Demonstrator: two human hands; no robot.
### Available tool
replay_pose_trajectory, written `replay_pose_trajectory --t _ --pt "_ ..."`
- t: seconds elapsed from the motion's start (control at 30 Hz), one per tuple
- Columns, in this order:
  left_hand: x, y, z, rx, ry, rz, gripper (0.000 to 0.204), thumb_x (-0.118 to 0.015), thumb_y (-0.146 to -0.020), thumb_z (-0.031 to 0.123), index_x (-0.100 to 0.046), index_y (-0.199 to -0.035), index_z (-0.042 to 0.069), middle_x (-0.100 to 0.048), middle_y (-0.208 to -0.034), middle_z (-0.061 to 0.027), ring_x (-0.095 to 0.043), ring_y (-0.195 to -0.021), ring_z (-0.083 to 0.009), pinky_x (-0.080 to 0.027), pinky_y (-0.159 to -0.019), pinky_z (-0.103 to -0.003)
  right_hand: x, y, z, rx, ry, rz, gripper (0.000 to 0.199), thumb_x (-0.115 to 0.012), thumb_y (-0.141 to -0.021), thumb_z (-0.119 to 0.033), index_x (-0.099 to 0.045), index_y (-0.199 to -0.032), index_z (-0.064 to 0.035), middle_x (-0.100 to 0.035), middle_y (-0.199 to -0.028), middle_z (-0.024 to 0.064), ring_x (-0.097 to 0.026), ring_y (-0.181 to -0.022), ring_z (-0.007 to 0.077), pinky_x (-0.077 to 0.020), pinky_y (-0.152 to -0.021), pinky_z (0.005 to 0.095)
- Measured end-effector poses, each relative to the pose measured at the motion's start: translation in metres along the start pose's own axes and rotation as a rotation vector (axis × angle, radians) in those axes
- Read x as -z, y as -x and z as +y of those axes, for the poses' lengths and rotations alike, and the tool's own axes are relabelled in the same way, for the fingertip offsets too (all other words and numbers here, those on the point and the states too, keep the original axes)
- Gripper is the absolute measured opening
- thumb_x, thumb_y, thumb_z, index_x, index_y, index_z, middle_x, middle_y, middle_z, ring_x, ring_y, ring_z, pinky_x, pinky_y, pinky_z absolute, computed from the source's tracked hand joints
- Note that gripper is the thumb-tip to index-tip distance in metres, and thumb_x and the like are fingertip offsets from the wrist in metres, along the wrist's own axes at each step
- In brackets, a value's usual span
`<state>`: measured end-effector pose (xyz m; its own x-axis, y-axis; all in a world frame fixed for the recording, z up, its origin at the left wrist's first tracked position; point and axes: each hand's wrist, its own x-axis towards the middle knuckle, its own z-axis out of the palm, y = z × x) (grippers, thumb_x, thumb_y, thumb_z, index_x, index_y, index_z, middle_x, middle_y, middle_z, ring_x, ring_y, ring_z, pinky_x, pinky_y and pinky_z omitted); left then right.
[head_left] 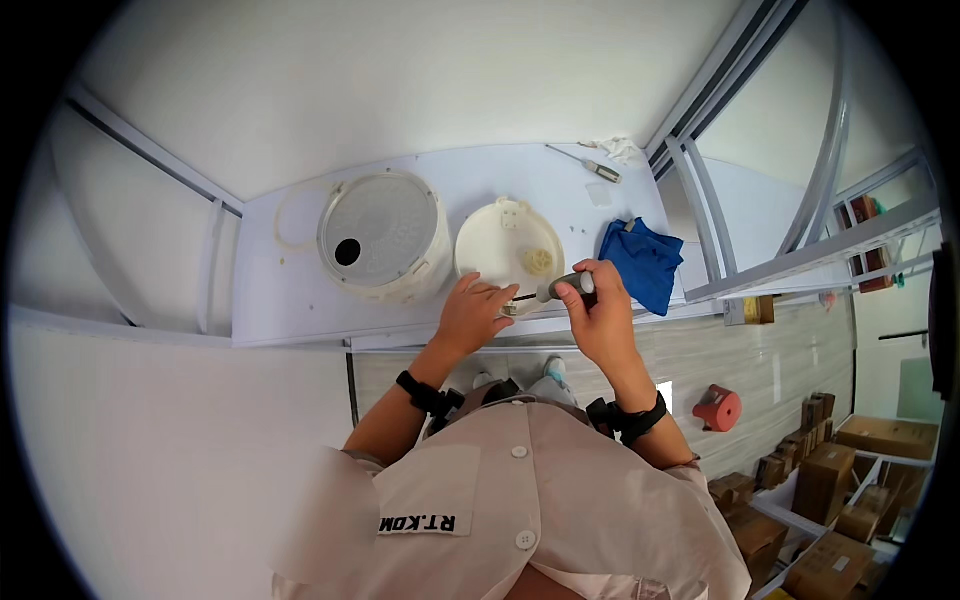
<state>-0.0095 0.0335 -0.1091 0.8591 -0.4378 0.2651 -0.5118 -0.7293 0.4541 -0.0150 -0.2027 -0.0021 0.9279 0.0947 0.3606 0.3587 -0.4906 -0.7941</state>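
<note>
A shallow round cream-white lid or dish (483, 247) lies on the table in front of me, with a small round yellowish piece (537, 262) inside it. My left hand (474, 312) is closed at its near rim, fingers at a small metal-looking fitting (511, 309). In my right hand (603, 312) is a screwdriver (570, 287) with a grey handle, gripped between thumb and fingers. Its dark shaft points left, and the tip reaches the fitting by my left fingers. Exactly how the tip meets the fitting is too small to tell.
Left of the dish stands a white drum (385, 235) with a grey top and a dark round hole. Toward the right lie a blue cloth (640, 262), a second screwdriver (588, 164) and crumpled white tissue (617, 150). Metal rails (810, 250) border the table's right side; a red stool (717, 408) stands on the floor.
</note>
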Motion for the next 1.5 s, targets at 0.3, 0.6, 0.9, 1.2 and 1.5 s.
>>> replay_pose_trajectory --t 0.3,0.6,0.9,1.2,1.5 --pt "-0.002 -0.003 -0.004 0.002 0.049 -0.011 0.065 -0.090 -0.077 0.026 -0.067 -0.136 0.011 -0.080 -0.105 -0.0043 -0.073 -0.101 -0.0252 -0.048 -0.103 -0.041 -0.002 0.004 -0.003 -0.045 0.006 0.026 0.038 -0.085 -0.093 -0.022 -0.063 -0.114 0.0002 -0.066 -0.097 0.0133 -0.066 -0.065 0.0193 -0.0527 -0.058 0.0308" --pt "0.004 -0.007 0.003 -0.010 0.020 -0.048 0.062 -0.087 -0.079 0.028 -0.067 -0.135 0.010 -0.079 -0.103 -0.0057 -0.071 -0.096 -0.0251 -0.047 -0.092 -0.040 0.009 -0.006 -0.030 0.109 0.379 -0.053 0.052 -0.084 -0.090 -0.040 -0.064 -0.118 -0.0023 -0.066 -0.081 0.0123 -0.067 -0.062 0.0310 -0.0522 -0.055 0.0375" --pt "-0.001 -0.007 0.001 -0.013 0.040 -0.013 0.059 -0.088 -0.076 0.028 -0.070 -0.131 0.013 -0.079 -0.106 -0.0022 -0.072 -0.098 -0.0236 -0.047 -0.088 -0.040 0.016 -0.022 -0.029 0.292 0.223 -0.126 0.044 -0.076 -0.090 -0.021 -0.056 -0.124 -0.0009 -0.067 -0.104 0.0206 -0.070 -0.083 0.0360 -0.0543 -0.061 0.0416" --pt "0.007 -0.010 0.004 0.004 0.057 -0.034 0.055 -0.087 -0.078 0.029 -0.071 -0.127 0.013 -0.078 -0.101 -0.0029 -0.072 -0.096 -0.0239 -0.047 -0.087 -0.040 0.016 -0.023 -0.040 0.178 0.488 -0.114 0.037 -0.080 -0.092 -0.029 -0.062 -0.115 -0.0052 -0.068 -0.086 0.0149 -0.068 -0.074 0.0360 -0.0509 -0.061 0.0433" --pt "0.003 -0.010 0.001 0.007 0.042 -0.044 0.055 -0.087 -0.078 0.029 -0.071 -0.128 0.013 -0.079 -0.103 -0.0020 -0.072 -0.095 -0.0236 -0.047 -0.086 -0.040 0.016 -0.025 -0.044 -0.043 0.527 -0.299 0.032 -0.074 -0.090 -0.013 -0.059 -0.116 -0.0029 -0.060 -0.107 0.0210 -0.068 -0.096 0.0383 -0.0550 -0.068 0.0440"
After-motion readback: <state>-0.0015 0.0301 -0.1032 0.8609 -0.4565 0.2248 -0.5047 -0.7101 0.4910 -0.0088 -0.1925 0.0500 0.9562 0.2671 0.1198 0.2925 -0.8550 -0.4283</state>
